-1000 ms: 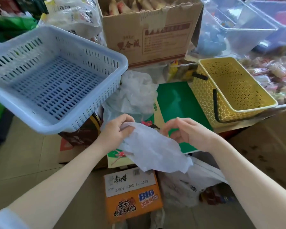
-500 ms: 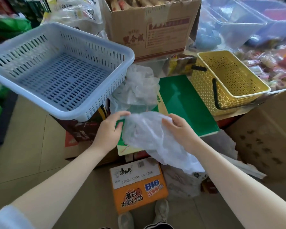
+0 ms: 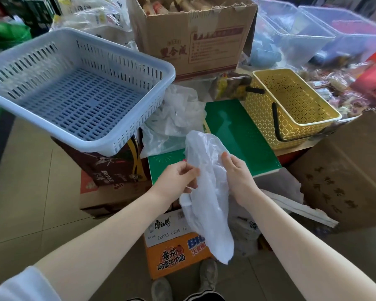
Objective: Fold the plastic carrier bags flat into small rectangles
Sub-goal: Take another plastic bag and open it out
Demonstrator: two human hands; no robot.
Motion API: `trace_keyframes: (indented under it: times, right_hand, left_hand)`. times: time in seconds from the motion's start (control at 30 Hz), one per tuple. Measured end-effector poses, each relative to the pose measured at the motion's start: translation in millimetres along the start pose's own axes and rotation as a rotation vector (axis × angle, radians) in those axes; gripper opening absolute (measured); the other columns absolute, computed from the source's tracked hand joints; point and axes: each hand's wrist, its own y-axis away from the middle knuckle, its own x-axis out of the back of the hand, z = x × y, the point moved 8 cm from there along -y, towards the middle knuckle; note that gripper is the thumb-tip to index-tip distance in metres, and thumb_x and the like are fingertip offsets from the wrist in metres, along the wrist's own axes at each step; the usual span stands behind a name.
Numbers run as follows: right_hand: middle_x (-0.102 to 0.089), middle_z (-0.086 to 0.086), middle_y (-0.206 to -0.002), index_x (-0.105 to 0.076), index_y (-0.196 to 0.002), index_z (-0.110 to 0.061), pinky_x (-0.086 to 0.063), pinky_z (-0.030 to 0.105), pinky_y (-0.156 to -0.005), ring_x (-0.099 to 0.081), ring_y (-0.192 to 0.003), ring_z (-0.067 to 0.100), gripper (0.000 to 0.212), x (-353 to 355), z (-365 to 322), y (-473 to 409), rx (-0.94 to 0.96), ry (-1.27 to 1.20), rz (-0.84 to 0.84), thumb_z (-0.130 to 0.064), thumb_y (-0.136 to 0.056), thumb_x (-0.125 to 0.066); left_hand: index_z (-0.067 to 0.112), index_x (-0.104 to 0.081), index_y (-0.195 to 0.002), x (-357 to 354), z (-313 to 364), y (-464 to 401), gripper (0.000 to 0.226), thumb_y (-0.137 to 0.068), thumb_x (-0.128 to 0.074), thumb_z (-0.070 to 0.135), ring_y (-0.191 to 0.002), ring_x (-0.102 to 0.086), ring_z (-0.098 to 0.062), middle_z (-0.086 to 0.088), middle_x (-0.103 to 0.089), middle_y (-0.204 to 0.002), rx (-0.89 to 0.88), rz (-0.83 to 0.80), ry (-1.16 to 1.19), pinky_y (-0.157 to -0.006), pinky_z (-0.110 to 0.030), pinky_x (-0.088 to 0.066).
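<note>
the white plastic bag (image 3: 206, 192) now hangs lengthwise between the two hands, gathered into a long narrow shape with its tail drooping down over the orange box (image 3: 174, 255); half a second ago it was spread wider across the green board (image 3: 241, 135). the left hand (image 3: 177, 179) has moved in from the bag's far edge and now pinches its left side with curled fingers. the right hand (image 3: 237, 172) holds the right side, thumb and fingers clamped on the plastic, further toward the person than before. more crumpled clear bags (image 3: 174, 118) lie on the board behind, beside the blue basket (image 3: 78, 92), unchanged. the yellow basket (image 3: 291, 105) sits at the board's right edge, and a cardboard box (image 3: 193, 33) stands behind. the whole view has tipped downward, so shoes (image 3: 161, 290) show on the floor.
</note>
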Motion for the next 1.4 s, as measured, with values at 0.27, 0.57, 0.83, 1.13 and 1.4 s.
trace_keyframes:
  times: [0.27,0.57,0.83,1.13,1.4]
  right_hand:
    - [-0.051,0.012,-0.076,-0.051,-0.084,0.006,-0.036,0.037,-0.065,-0.046,-0.069,0.022,0.054,-18.7,9.7,5.6,0.086,0.121,-0.013,-0.046,-0.094,-0.04]
    - [-0.057,0.019,-0.083,-0.061,-0.085,-0.013,-0.04,0.039,-0.067,-0.051,-0.073,0.024,0.065,33.7,18.9,-7.2,-0.063,0.158,0.052,-0.074,-0.063,-0.063]
    - [-0.059,0.003,-0.062,-0.061,-0.076,-0.005,-0.044,0.018,-0.045,-0.055,-0.049,0.011,0.019,40.7,-5.6,12.3,-0.044,-0.159,-0.163,0.004,-0.088,-0.049]
    - [-0.071,0.009,-0.083,-0.074,-0.091,-0.008,-0.056,0.025,-0.068,-0.068,-0.075,0.018,0.029,11.5,-54.1,45.7,0.102,-0.254,-0.441,0.007,-0.073,-0.056]
    - [-0.066,-0.002,-0.08,-0.064,-0.101,-0.012,-0.05,0.017,-0.069,-0.061,-0.073,0.008,0.017,36.0,-74.9,36.8,0.315,0.014,-0.294,-0.006,-0.085,-0.062]
  left_hand:
    - [0.008,-0.057,-0.117,-19.4,-2.4,11.3,0.048,-0.081,-0.061,0.039,-0.104,-0.061,-0.035,-0.018,-0.065,-0.113,0.057,-0.25,0.21,-0.093,-0.046,-0.049]
    - [0.014,-0.055,-0.09,77.0,-22.6,-4.4,0.026,-0.083,-0.065,0.037,-0.074,-0.058,-0.02,-0.006,-0.061,-0.082,-0.107,0.327,-0.146,-0.066,-0.031,-0.046]
    - [0.01,-0.044,-0.115,80.8,-52.8,-19.6,0.029,-0.092,-0.053,0.025,-0.086,-0.054,-0.024,-0.011,-0.058,-0.106,0.015,0.335,-0.727,-0.065,-0.033,-0.043]
    - [0.018,-0.046,-0.128,-29.8,47.2,10.7,0.057,-0.082,-0.056,0.05,-0.11,-0.043,-0.001,0.012,-0.046,-0.121,-0.634,-0.022,-0.57,-0.089,-0.013,-0.036]
    - [0.021,-0.06,-0.077,-31.6,64.9,11.3,0.019,-0.092,-0.052,0.03,-0.063,-0.049,-0.003,0.013,-0.058,-0.068,-0.672,0.079,-0.294,-0.059,-0.019,-0.039]
